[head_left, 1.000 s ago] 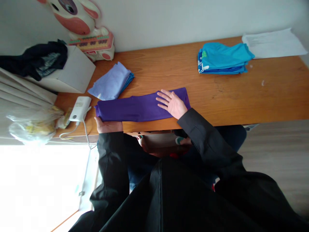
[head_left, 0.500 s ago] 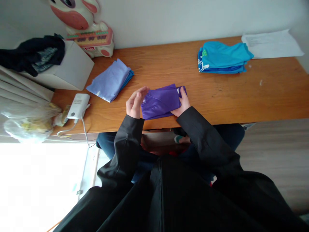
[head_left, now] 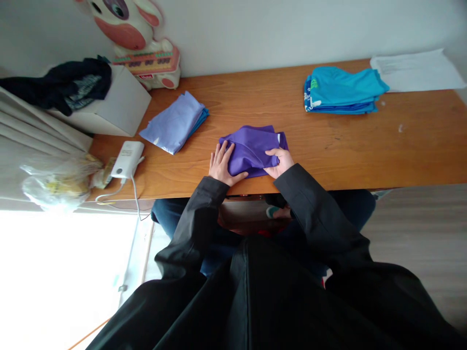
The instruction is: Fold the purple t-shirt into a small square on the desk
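Observation:
A folded purple garment lies on the wooden table in front of me, its top layer slightly bunched up. My left hand rests on its left end with the fingers spread, partly covering a small white logo. At the right end my right hand grips the cloth, thumb above and fingers tucked underneath. A white mark shows near the garment's right edge.
Folded lavender and blue clothes lie to the left. A stack of turquoise and blue clothes sits at the back right, beside a white sheet. Further left are a white box, a corded white device and a plastic bag.
My left hand has come down from beside the garment and spread flat on its left end. The purple cloth has become more rumpled. My right hand still holds the right end.

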Action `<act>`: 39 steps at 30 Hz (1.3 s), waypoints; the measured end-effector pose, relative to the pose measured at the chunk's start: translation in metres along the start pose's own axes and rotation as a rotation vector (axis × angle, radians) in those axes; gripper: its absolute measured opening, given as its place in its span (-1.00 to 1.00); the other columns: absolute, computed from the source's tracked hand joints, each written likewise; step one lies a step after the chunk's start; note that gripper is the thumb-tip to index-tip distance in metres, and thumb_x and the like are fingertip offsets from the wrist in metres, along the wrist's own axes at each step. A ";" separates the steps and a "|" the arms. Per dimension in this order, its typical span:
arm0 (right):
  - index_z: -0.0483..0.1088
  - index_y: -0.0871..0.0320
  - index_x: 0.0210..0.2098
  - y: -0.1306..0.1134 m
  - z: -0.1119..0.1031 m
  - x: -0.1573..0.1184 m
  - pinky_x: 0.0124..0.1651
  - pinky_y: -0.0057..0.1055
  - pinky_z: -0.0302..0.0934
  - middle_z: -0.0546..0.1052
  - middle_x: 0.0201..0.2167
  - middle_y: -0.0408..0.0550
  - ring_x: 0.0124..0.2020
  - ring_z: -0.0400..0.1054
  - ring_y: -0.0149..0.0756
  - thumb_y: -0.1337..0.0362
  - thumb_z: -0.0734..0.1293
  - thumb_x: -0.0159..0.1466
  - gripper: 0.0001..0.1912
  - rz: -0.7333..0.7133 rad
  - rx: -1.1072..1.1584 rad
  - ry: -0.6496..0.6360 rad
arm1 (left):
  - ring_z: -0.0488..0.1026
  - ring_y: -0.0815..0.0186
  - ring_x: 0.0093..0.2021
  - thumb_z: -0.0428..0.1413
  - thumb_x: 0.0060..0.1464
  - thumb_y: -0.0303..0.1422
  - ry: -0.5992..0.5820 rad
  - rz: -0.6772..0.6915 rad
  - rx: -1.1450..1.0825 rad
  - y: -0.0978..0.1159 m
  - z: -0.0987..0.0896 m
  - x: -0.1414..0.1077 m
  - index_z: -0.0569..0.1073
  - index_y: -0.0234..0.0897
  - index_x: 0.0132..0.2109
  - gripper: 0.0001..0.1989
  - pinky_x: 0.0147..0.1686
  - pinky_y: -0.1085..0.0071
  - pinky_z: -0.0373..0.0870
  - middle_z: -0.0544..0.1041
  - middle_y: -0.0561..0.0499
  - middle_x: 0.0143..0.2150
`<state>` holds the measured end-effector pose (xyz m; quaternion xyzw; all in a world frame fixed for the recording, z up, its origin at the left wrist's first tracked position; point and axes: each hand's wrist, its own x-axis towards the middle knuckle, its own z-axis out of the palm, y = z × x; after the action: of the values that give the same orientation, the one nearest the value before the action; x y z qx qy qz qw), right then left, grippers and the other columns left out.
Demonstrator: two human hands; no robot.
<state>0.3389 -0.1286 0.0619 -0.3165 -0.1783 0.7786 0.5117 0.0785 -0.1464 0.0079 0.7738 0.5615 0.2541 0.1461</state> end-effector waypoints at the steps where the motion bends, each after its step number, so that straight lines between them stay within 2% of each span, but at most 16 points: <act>1: 0.54 0.04 0.06 -0.003 0.000 -0.002 0.44 0.27 0.53 0.78 -0.02 -0.10 0.29 0.62 0.07 0.46 0.43 0.08 -0.46 -0.005 0.007 -0.006 | -0.18 -0.42 0.78 0.51 -0.06 0.26 -0.014 0.002 0.020 0.003 0.000 -0.001 0.09 -0.10 0.75 0.41 0.66 -0.46 -0.07 -0.04 -0.25 0.81; 4: 0.53 0.04 0.08 -0.011 -0.004 -0.007 0.47 0.28 0.50 0.78 -0.02 -0.07 0.32 0.61 0.09 0.47 0.43 0.08 -0.44 -0.017 -0.010 0.022 | -0.22 -0.34 0.79 0.48 0.02 0.07 -0.014 0.032 0.011 0.001 0.004 -0.001 0.01 -0.10 0.77 0.34 0.69 -0.36 -0.05 -0.13 -0.18 0.83; 8: 0.54 0.00 0.14 -0.018 -0.022 -0.007 0.51 0.24 0.46 0.77 -0.04 -0.11 0.33 0.60 0.06 0.48 0.45 0.04 -0.34 -0.039 -0.111 0.097 | -0.21 -0.19 0.81 0.33 0.06 -0.29 0.019 0.098 -0.049 -0.005 0.003 -0.003 0.01 -0.11 0.77 0.21 0.72 -0.21 -0.04 -0.10 -0.09 0.83; 10: 0.52 -0.09 0.25 -0.021 -0.031 -0.008 0.51 0.25 0.46 0.77 0.04 -0.18 0.36 0.58 0.01 0.48 0.44 0.03 -0.22 -0.098 -0.209 0.097 | -0.19 -0.13 0.81 0.26 0.03 -0.39 0.001 0.114 -0.060 0.000 -0.003 -0.005 0.05 -0.07 0.76 0.19 0.73 -0.19 -0.05 -0.05 -0.02 0.82; 13: 0.41 -0.32 0.45 -0.028 -0.038 -0.013 0.52 0.26 0.42 0.68 0.29 -0.31 0.46 0.50 -0.07 0.41 0.42 0.08 -0.03 -0.212 -0.417 0.044 | -0.15 -0.10 0.80 0.20 -0.05 -0.46 -0.035 0.135 -0.048 0.013 -0.013 -0.008 0.16 -0.03 0.74 0.18 0.74 -0.16 -0.03 0.06 0.05 0.80; 15: 0.34 -0.34 0.55 -0.034 -0.039 -0.017 0.56 0.24 0.37 0.56 0.46 -0.30 0.54 0.41 -0.06 0.35 0.41 0.13 0.01 -0.262 -0.610 0.018 | -0.11 -0.09 0.80 0.17 -0.09 -0.49 -0.049 0.168 -0.038 0.021 -0.018 -0.009 0.25 -0.08 0.71 0.15 0.74 -0.15 -0.02 0.13 0.03 0.77; 18: 0.36 -0.15 0.60 -0.041 -0.043 -0.019 0.64 0.20 0.26 0.41 0.60 -0.21 0.61 0.31 0.02 0.32 0.38 0.14 0.01 -0.308 -0.889 0.021 | -0.05 -0.09 0.79 0.15 -0.08 -0.51 -0.086 0.211 -0.019 0.026 -0.022 -0.010 0.39 -0.12 0.63 0.06 0.74 -0.19 0.01 0.22 0.02 0.74; 21: 0.45 -0.04 0.56 -0.042 -0.053 -0.015 0.71 0.19 0.12 0.44 0.57 -0.21 0.63 0.29 0.04 0.32 0.35 0.10 0.00 -0.362 -1.002 0.011 | 0.03 -0.07 0.77 0.13 -0.06 -0.51 -0.138 0.239 -0.004 0.026 -0.022 -0.009 0.52 -0.06 0.54 -0.04 0.74 -0.23 0.01 0.33 0.07 0.68; 25: 0.53 -0.08 0.51 -0.041 -0.063 -0.013 0.77 0.12 -0.01 0.48 0.54 -0.23 0.64 0.26 0.02 0.27 0.38 0.18 -0.12 -0.461 -1.080 0.006 | 0.11 -0.07 0.75 0.14 -0.08 -0.45 -0.180 0.260 0.000 0.019 -0.016 -0.008 0.57 -0.05 0.50 -0.07 0.75 -0.21 -0.01 0.40 0.09 0.64; 30: 0.52 0.06 0.51 -0.045 -0.067 -0.015 0.75 0.08 0.05 0.52 0.51 -0.04 0.58 0.35 0.09 0.24 0.40 0.29 -0.22 -0.611 -1.188 0.070 | 0.12 -0.10 0.74 0.13 -0.09 -0.38 -0.199 0.271 0.000 0.006 -0.003 -0.006 0.52 -0.07 0.54 -0.03 0.73 -0.26 0.02 0.37 0.10 0.66; 34: 0.49 0.09 0.52 -0.044 -0.072 -0.011 0.71 0.14 0.14 0.55 0.49 0.01 0.53 0.42 0.11 0.27 0.38 0.29 -0.20 -0.617 -1.248 0.149 | 0.09 -0.09 0.75 0.11 -0.08 -0.39 -0.185 0.295 -0.006 0.002 0.001 -0.006 0.48 -0.11 0.57 -0.01 0.74 -0.25 -0.01 0.32 0.08 0.69; 39: 0.48 0.08 0.53 -0.038 -0.075 -0.008 0.72 0.12 0.12 0.52 0.51 -0.01 0.56 0.38 0.09 0.25 0.34 0.30 -0.21 -0.659 -1.318 0.229 | 0.06 -0.10 0.76 0.11 -0.08 -0.41 -0.196 0.286 0.006 0.003 0.000 -0.007 0.45 -0.09 0.60 0.01 0.75 -0.25 -0.06 0.26 0.10 0.71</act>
<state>0.4182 -0.1238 0.0322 -0.5671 -0.6395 0.2788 0.4379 0.0797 -0.1544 0.0076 0.8673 0.4297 0.1938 0.1600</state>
